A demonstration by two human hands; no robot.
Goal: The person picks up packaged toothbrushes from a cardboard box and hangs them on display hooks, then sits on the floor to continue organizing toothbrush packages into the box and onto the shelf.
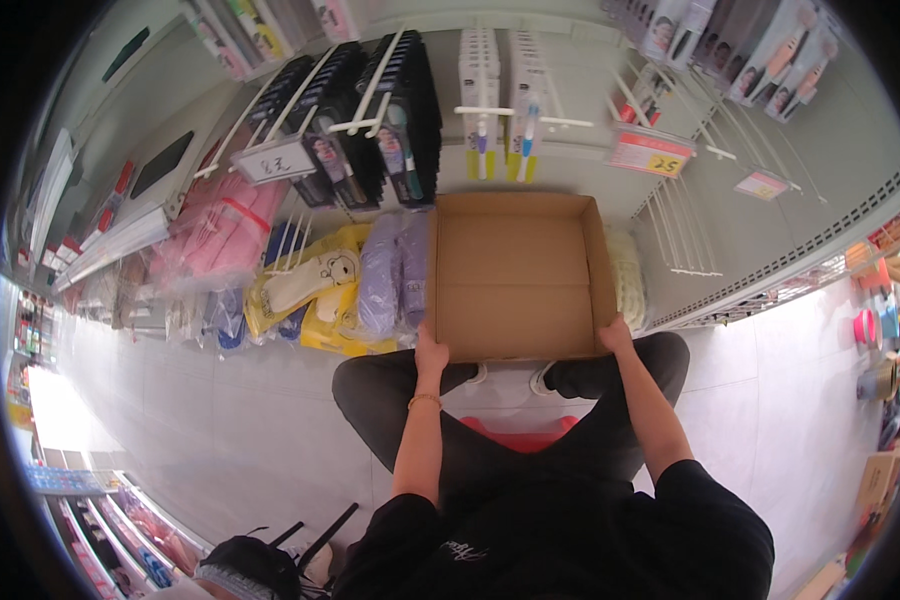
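Note:
A shallow, open-topped cardboard box (517, 277) is held in front of me, above my shins, with its bare inside facing up. My left hand (431, 350) grips its near left corner, and a bracelet circles that wrist. At the near right corner, my right hand (615, 335) has hold of the box wall. The fingers under the box are hidden. Just left of the box lie purple slippers (381, 274) in clear bags. A pale yellow, bagged item (627, 274) shows partly behind its right side.
Packaged brushes (401, 142) hang on hooks above, with a price sign (274, 160) beside them. Bagged pink slippers (225, 232) and yellow packages (307, 277) fill the lower left. A red stool (521, 435) is beneath me. Behind my left side is a person's cap (247, 559).

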